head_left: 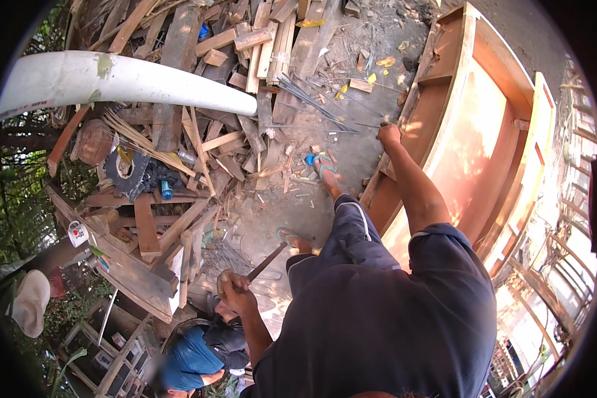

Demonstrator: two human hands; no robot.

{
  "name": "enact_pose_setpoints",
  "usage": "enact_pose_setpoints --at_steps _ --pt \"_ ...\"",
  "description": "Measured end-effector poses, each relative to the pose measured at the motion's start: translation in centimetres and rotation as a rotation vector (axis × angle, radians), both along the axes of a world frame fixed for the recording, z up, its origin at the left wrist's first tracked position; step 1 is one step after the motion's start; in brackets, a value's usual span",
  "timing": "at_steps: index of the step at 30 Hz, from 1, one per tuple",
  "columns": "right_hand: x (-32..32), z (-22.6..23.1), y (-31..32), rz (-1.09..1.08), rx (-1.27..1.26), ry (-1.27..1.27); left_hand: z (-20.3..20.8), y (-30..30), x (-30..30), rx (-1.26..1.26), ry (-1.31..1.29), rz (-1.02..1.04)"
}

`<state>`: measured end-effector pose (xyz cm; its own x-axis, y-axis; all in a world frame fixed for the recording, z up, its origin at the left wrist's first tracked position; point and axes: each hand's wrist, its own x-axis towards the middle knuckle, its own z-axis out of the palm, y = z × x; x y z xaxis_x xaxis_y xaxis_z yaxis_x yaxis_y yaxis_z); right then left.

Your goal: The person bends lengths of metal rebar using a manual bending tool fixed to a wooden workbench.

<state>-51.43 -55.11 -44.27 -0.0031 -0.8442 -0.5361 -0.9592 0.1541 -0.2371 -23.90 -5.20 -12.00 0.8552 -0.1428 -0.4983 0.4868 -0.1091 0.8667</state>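
My left hand (237, 292) is closed round the end of a long, dark, flat strip (268, 261) like a blade; whether it is metal or wood I cannot tell. It points up and to the right, away from my body. Farther out, my right hand (389, 134) pinches a thin metal rod (367, 125), whose free end points left. Just beyond that end, a loose bundle of thin grey rods (315, 103) lies on the ground. My right forearm crosses in front of an open wooden cabinet frame (467, 126).
A white pipe (132, 79) juts in from the left above piled wood scraps (212, 139). A plank bench (123, 265) stands at left, with a white mug (77, 233) near it. Another person in a blue shirt (191, 358) is low at the bottom left.
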Motion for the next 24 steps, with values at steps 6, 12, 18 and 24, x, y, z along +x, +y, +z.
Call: enact_pose_setpoints --at_steps 6,12,18,24 --pt "11.9 -3.6 -7.2 -0.032 -0.137 -0.269 -1.3 -6.5 -1.8 0.026 0.060 0.027" --pt "21.9 -3.6 -9.5 0.314 -0.025 -0.486 -1.9 -11.1 -2.1 -0.003 0.084 0.067" --pt "28.7 -2.6 -8.2 0.404 0.013 -0.547 -1.3 -13.9 -3.0 0.017 0.078 0.116" --pt "30.2 -3.4 -9.2 0.497 0.047 -0.540 -1.1 -13.8 -2.7 0.046 0.083 0.137"
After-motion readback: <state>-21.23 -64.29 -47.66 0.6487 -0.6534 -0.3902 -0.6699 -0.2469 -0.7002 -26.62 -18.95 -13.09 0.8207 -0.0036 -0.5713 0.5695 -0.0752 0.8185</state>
